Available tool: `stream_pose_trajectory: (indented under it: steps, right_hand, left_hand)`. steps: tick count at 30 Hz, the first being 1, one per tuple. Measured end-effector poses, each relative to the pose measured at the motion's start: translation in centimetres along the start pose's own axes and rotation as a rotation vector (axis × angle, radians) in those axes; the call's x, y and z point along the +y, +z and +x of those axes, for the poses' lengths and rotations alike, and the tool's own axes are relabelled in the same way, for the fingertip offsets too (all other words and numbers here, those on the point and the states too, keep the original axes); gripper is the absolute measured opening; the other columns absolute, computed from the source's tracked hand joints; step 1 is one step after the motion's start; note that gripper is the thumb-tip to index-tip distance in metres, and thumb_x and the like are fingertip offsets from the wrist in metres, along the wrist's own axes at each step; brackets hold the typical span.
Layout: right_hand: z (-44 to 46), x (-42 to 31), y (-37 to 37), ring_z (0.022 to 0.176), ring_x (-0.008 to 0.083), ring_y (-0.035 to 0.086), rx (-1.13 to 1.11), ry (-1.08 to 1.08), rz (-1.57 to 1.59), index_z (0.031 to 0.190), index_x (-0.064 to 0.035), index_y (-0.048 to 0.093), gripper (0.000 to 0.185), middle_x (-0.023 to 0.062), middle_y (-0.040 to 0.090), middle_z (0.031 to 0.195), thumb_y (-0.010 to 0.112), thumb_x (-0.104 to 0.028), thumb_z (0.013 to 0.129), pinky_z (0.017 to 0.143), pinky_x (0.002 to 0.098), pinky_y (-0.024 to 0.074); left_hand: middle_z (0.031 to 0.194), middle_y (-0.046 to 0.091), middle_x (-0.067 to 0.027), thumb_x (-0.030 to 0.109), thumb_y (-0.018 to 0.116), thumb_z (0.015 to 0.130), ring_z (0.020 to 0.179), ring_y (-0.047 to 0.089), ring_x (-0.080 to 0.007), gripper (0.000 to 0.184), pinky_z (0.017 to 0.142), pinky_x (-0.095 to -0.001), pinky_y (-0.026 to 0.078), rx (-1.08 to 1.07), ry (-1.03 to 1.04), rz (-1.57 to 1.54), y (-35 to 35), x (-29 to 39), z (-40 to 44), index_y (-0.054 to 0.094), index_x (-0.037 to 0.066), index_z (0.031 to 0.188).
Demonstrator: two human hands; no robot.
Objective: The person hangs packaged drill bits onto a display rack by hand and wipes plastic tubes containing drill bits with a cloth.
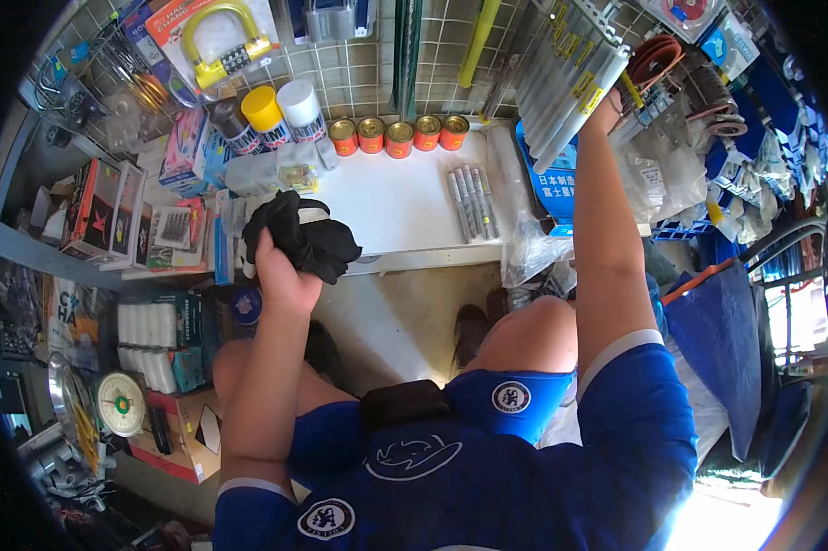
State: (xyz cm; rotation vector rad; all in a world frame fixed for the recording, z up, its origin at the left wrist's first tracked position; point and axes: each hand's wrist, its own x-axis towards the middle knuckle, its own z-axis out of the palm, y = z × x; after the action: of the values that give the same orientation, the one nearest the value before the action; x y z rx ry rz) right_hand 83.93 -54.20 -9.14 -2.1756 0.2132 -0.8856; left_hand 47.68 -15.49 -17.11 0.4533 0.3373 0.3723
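Observation:
My left hand [283, 280] is closed around a bunched black cloth [308, 241], held up at the left front of the white shelf. A white round edge shows at the cloth's top. At the upper right, my right hand [601, 114] reaches up to a hanging row of long silver-grey tubes [561, 87] with yellow labels. Its fingers are mostly hidden by the tubes, so I cannot make out whether they grip one. Below the tubes stands a blue box [552, 188] with white lettering. Several slim silver tubes [473, 202] lie side by side on the shelf.
The white shelf [377, 197] holds several small red tins [399, 140] and spray cans [300, 110] along the back. Boxes [111, 207] crowd the left side. A dial scale [121, 404] stands lower left. Plastic bags [657, 184] and a blue sheet [717, 340] hang at the right.

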Motion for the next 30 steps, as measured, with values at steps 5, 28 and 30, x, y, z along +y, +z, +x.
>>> stream_pose_trajectory:
  steps: [5, 28, 30]
  right_hand:
    - [-1.5, 1.0, -1.7, 0.092, 0.0405, 0.068, 0.026, -0.043, 0.040, 0.097, -0.0062, 0.074, 0.031, 0.0215, 0.072, 0.093, 0.067, -0.033, 0.082, 0.080, 0.0438, 0.0532]
    - [-21.6, -9.9, -19.1, 0.054, 0.0039, 0.034, -1.070, -0.004, 0.736, 0.109, -0.0026, 0.068, 0.041, -0.0078, 0.040, 0.062, 0.056, -0.041, 0.099, 0.050, 0.0229, 0.0250]
    - [-26.0, -10.3, -15.9, 0.060, 0.0042, 0.039, -1.344, -0.028, 0.812, 0.113, -0.0013, 0.066, 0.039, -0.0067, 0.044, 0.064, 0.056, -0.036, 0.100, 0.056, 0.0215, 0.0295]
  left_hand:
    - [0.112, 0.068, -0.0082, 0.037, 0.039, 0.103, 0.102, 0.066, -0.0295, 0.040, 0.091, -0.0456, 0.053, 0.065, -0.038, 0.040, 1.2, 0.0, -1.0, 0.065, 0.011, 0.118]
    - [0.126, 0.058, -0.0007, 0.032, 0.059, 0.099, 0.114, 0.056, -0.0138, 0.040, 0.094, -0.0339, 0.048, -0.464, -0.398, 0.688, 0.0, -4.6, -5.5, 0.053, 0.010, 0.132]
    - [0.118, 0.061, -0.0012, 0.031, 0.062, 0.097, 0.108, 0.058, -0.0122, 0.041, 0.090, -0.0314, 0.049, -0.621, -0.354, 0.876, 1.3, -4.2, -7.9, 0.055, 0.009, 0.131]
